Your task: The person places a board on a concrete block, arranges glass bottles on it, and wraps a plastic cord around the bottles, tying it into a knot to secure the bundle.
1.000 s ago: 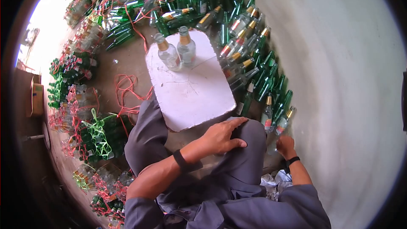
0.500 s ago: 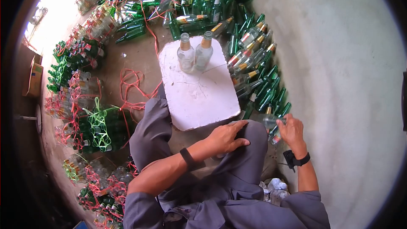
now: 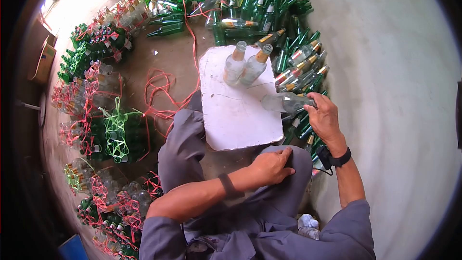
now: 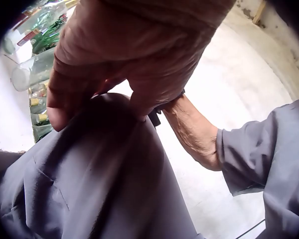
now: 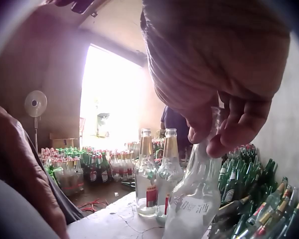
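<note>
Presently the right hand (image 3: pixel 325 118) pinches a clear glass bottle (image 3: pixel 284 102) by the neck, its base tilted over the white foam board (image 3: pixel 236 120)'s right edge; the left hand (image 3: pixel 273 166) rests relaxed on a grey knee (image 3: pixel 299 175), farther off.

Clear bottle (image 5: pixel 194 199) neck hidden in right hand (image 5: pixel 214 69); base cut off below.

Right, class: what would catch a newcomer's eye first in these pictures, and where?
A heap of green and clear bottles lies along the wall, right of a white board. Two upright bottles stand side by side at the board's far end, and the right hand grips a third clear bottle by its neck over the board's right edge.
</note>
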Motion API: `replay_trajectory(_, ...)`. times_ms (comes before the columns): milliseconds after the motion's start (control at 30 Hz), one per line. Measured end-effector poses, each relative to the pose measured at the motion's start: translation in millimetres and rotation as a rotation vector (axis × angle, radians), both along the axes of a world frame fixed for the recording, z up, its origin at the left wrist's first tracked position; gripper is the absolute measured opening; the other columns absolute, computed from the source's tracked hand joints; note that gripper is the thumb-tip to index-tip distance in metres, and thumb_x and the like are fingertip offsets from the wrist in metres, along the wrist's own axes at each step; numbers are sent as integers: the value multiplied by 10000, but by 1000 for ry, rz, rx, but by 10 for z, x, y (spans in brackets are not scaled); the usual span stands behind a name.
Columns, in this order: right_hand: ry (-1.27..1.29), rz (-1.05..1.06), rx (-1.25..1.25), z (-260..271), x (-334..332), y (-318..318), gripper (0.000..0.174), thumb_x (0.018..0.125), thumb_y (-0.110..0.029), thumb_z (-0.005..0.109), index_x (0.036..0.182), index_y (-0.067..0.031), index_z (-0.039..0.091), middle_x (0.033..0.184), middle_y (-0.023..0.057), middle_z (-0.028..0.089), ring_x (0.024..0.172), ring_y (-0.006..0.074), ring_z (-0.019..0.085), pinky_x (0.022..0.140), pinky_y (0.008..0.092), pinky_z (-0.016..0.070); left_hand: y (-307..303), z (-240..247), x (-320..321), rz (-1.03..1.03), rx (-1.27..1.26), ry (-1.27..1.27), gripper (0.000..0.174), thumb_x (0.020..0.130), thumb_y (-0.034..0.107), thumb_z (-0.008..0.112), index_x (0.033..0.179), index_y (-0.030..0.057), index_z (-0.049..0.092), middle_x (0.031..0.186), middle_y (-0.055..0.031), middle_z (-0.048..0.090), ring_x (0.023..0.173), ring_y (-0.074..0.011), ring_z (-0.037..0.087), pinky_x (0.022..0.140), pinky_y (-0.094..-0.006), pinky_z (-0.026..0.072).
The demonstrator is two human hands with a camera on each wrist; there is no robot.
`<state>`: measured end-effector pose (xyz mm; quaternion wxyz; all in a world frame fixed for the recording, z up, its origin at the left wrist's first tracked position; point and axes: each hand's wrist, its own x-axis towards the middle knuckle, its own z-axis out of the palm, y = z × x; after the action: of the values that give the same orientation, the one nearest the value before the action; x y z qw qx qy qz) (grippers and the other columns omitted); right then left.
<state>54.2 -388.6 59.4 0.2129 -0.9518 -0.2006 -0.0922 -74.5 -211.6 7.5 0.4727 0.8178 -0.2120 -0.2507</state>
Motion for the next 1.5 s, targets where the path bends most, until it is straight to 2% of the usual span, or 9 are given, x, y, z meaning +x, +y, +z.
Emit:
replay_trajectory(367, -18, 130, -119, -78, 600, 377, 228, 801, -70, 713, 1008, -51, 620, 870, 191, 648, 794, 413, 642, 686, 482, 508, -35, -17, -4, 14, 31, -14, 663, 878, 326, 669, 1347, -80, 436, 1127, -292, 633, 1005, -437, 641, 846, -467, 525)
replay_trajectory(533, -50, 128, -195, -10, 843, 479, 255, 800, -52, 709, 1042, -51, 631, 872, 179, 643, 836, 386, 638, 723, 457, 505, -48, -26, -10, 32, 33, -37, 646, 880, 310, 664, 1338, -85, 435, 1094, -292, 637, 971, -436, 645, 826, -468, 525)
replay_trajectory(767, -42, 116, -218, -179, 1004, 562, 280, 819, -51, 696, 1090, -59, 630, 922, 174, 646, 854, 384, 644, 738, 458, 512, -40, -29, -23, 37, 33, -50, 647, 880, 295, 666, 1332, -103, 430, 1075, -310, 633, 956, -439, 647, 817, -463, 527)
replay_trajectory(967, -78, 136, -179, -204, 1093, 562, 357, 838, -54, 690, 1179, -63, 586, 977, 191, 639, 868, 395, 642, 764, 468, 512, -22, -12, -23, 44, 38, -81, 670, 882, 293, 665, 1338, -130, 414, 1074, -313, 634, 948, -440, 648, 815, -461, 529)
replay_trajectory(1067, -66, 176, -89, -236, 1151, 582, 372, 841, -29, 676, 1196, -55, 567, 994, 208, 634, 870, 411, 634, 768, 463, 504, -16, -7, -19, 36, 35, -63, 665, 884, 293, 663, 1342, -121, 415, 1084, -312, 632, 957, -440, 647, 818, -464, 529)
replay_trajectory(1133, 26, 197, 55, -277, 1189, 609, 353, 845, -8, 662, 1183, -42, 565, 990, 220, 636, 867, 417, 628, 758, 450, 493, -25, -9, -19, 19, 50, -44, 632, 904, 305, 646, 1323, -89, 386, 1082, -284, 625, 983, -431, 641, 848, -469, 516)
replay_trajectory(1333, -66, 200, -25, -304, 1311, 643, 317, 835, 5, 667, 1140, -31, 586, 897, 224, 648, 823, 405, 636, 733, 447, 490, -26, -10, -21, 29, 48, -48, 658, 885, 287, 663, 1349, -105, 408, 1087, -305, 629, 964, -439, 643, 817, -468, 524)
replay_trajectory(1500, 6, 158, 6, -277, 1298, 655, 323, 827, 5, 676, 1136, -38, 595, 888, 219, 651, 818, 404, 640, 731, 446, 494, -18, 12, -8, 12, 56, -29, 660, 896, 292, 652, 1350, -107, 388, 1093, -300, 621, 976, -440, 637, 835, -470, 520)
